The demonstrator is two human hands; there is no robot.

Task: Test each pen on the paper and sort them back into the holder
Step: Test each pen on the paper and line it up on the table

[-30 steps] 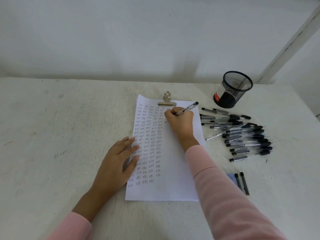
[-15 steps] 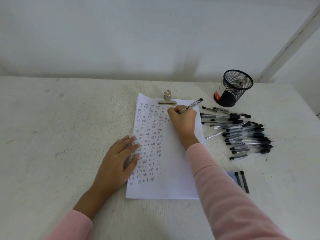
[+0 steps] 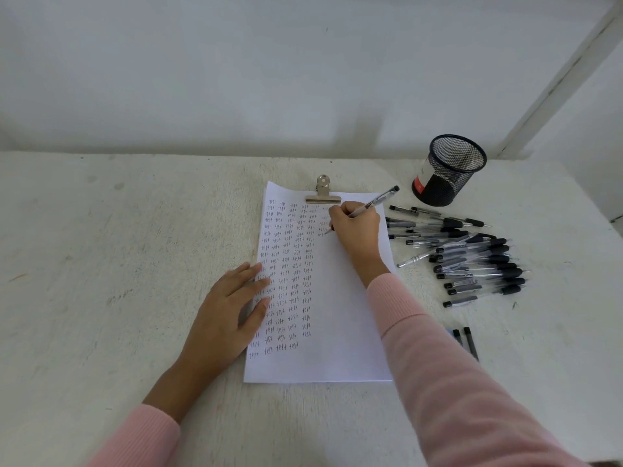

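A white sheet of paper (image 3: 340, 318) lies on the table, its left half filled with columns of the small word "test". My right hand (image 3: 357, 227) grips a clear pen (image 3: 374, 202) with a black cap end, its tip touching the paper near the top. My left hand (image 3: 232, 308) rests flat on the paper's left edge, fingers spread. A pile of several similar pens (image 3: 472, 261) lies to the right of the paper. The black mesh holder (image 3: 448, 170) stands upright at the back right; no pens show above its rim.
A metal bulldog clip (image 3: 323, 193) holds the top edge of the paper. Two short black sticks (image 3: 467, 342) lie by my right sleeve on a small blue item. A wall rises behind the table, and a white post (image 3: 559, 79) slants at the right.
My right hand with the pen has shifted slightly across the top of the paper while writing. My left hand stays pressed on the paper's left edge.
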